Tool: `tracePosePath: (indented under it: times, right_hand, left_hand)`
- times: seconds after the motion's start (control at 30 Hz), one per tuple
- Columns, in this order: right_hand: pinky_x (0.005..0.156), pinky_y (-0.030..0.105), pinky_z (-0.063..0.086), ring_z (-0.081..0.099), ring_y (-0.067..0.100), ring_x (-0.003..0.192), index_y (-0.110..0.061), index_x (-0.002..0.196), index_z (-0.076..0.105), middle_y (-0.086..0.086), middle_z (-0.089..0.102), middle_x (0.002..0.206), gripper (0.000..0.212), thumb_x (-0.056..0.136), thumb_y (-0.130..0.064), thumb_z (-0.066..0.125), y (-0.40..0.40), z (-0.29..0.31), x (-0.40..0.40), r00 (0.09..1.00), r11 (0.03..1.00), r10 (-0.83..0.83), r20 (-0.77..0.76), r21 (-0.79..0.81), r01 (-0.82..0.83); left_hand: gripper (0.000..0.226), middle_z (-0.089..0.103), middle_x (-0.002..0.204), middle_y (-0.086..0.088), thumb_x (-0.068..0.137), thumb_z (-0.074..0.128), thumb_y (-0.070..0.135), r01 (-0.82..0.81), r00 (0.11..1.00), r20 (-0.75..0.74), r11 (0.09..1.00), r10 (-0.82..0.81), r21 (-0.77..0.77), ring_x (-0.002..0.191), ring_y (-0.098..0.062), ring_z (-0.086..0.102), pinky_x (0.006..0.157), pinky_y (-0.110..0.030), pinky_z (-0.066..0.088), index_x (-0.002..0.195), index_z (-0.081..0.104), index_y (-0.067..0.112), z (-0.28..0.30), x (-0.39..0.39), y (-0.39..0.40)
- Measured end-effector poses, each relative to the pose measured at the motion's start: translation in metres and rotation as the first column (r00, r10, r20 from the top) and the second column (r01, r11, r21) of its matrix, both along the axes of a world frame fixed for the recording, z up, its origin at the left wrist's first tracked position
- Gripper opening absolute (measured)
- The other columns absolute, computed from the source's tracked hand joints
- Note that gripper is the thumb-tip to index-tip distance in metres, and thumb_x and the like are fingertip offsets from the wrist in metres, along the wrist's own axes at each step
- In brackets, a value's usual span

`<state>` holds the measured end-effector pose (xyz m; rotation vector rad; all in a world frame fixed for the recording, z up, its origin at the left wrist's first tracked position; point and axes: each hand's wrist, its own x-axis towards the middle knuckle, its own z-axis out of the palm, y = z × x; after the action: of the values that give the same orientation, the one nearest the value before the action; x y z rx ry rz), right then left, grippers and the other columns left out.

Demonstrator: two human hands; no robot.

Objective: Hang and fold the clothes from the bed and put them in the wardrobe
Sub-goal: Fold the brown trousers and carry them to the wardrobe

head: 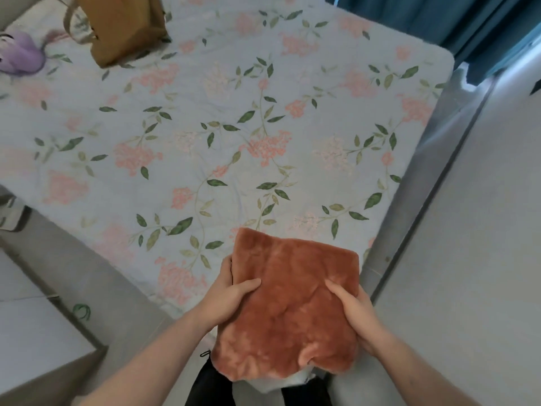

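Observation:
A folded rust-orange plush garment (292, 306) is lifted off the near corner of the bed (205, 127), which has a pale floral sheet. My left hand (231, 294) grips its left edge, thumb on top and fingers under the fold. On the opposite edge my right hand (355, 313) holds it the same way, thumb pressed into the pile. A strip of white fabric (287, 382) shows beneath the garment's near edge.
A tan bag (123, 27) with a strap stands at the far end of the bed, beside a purple plush toy (20, 54). Blue curtains (439, 16) hang at the back right. A white surface (29, 341) lies at lower left, a grey floor (483, 230) on the right.

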<state>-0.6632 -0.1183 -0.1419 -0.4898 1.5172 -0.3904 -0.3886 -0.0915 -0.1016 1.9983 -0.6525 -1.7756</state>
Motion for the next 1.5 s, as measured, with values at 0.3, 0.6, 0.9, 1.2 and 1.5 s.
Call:
tracePosePath:
  times: [0.3,0.6,0.9,1.2,1.5]
  right_hand:
    - [0.091,0.039,0.06,0.074,0.013,0.099,-0.032,0.128,0.063,-0.008,0.076,0.113,0.061,0.076,-0.055,0.083,0.021,0.116,0.025,0.943,0.933,0.332,-0.013,-0.145,-0.33]
    - [0.09,0.034,0.058,0.073,0.007,0.099,-0.036,0.126,0.062,-0.015,0.076,0.109,0.056,0.077,-0.054,0.081,0.058,0.206,0.098,0.801,0.754,0.598,-0.02,-0.324,-0.571]
    - [0.094,0.046,0.058,0.075,0.018,0.101,-0.031,0.131,0.056,-0.006,0.076,0.115,0.083,0.06,-0.05,0.094,0.159,0.244,0.205,0.724,0.674,0.69,-0.016,-0.349,-0.651]
    - [0.092,0.046,0.058,0.076,0.018,0.097,-0.03,0.13,0.059,-0.006,0.076,0.113,0.077,0.063,-0.051,0.092,0.253,0.266,0.342,0.638,0.572,0.769,-0.019,-0.424,-0.702]
    - [0.091,0.048,0.059,0.077,0.021,0.094,-0.029,0.128,0.059,-0.002,0.076,0.112,0.068,0.07,-0.045,0.09,0.257,0.303,0.413,0.556,0.469,0.83,-0.056,-0.471,-0.747]
  left_hand:
    - [0.042,0.063,0.119,0.013,0.095,0.065,0.035,-0.282,0.947,0.136,0.955,0.292,-0.087,0.097,0.0,0.061,0.069,-0.019,0.044,0.131,0.045,0.029,0.116,-0.006,0.089]
    - [0.039,0.064,0.115,0.023,0.092,0.068,0.036,-0.504,0.825,0.135,0.822,0.549,-0.267,0.104,0.002,0.061,0.082,-0.023,0.045,0.126,0.049,0.038,0.17,0.034,0.195]
    - [0.041,0.068,0.111,0.018,0.084,0.074,0.044,-0.566,0.768,0.106,0.748,0.631,-0.348,0.102,-0.002,0.064,0.084,-0.025,0.047,0.118,0.053,0.036,0.204,0.142,0.318]
    - [0.054,0.07,0.115,0.019,0.075,0.075,0.051,-0.677,0.624,0.111,0.606,0.773,-0.418,0.108,-0.007,0.066,0.102,-0.042,0.05,0.124,0.055,0.04,0.228,0.244,0.442]
    - [0.036,0.069,0.115,0.016,0.087,0.075,0.039,-0.708,0.555,0.052,0.504,0.831,-0.495,0.103,-0.005,0.067,0.095,-0.035,0.053,0.117,0.056,0.041,0.251,0.291,0.471]
